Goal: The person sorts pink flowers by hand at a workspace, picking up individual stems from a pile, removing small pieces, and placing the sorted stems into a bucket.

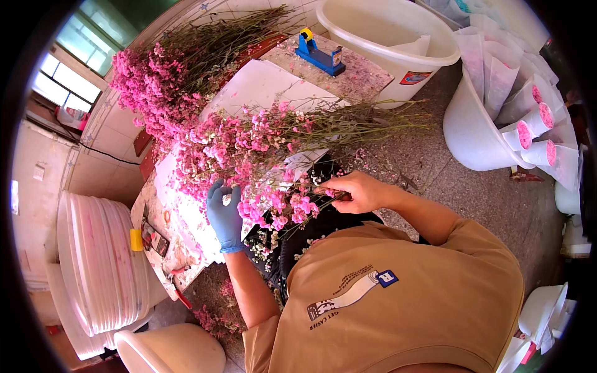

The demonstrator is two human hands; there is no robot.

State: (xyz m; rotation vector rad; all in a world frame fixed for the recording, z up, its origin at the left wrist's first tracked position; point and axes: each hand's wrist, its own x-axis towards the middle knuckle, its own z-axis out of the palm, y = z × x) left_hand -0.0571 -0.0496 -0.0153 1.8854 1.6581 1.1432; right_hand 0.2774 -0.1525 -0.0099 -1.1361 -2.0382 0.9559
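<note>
My right hand (pixel 361 192), bare, pinches the stems of a small spray of pink flowers (pixel 280 205) above my lap. My left hand (pixel 226 217), in a blue glove, is raised at the left edge of that spray, its thumb and fingers curled near the blossoms; whether it grips any is unclear. Just beyond both hands lies a loose bunch of pink and white flowers (pixel 247 140), its stems pointing right. A larger pile of pink flowers (pixel 149 79) rests behind it. White paper sheets (pixel 252 84) lie partly under the flowers.
A blue tape dispenser (pixel 319 56) stands on a board beside a large white tub (pixel 387 28). Another tub (pixel 471 126) at the right holds paper-wrapped bunches. A phone (pixel 156 240) and red-handled cutters (pixel 179 296) lie at the table's left. Stacked white basins (pixel 100 261) stand beyond.
</note>
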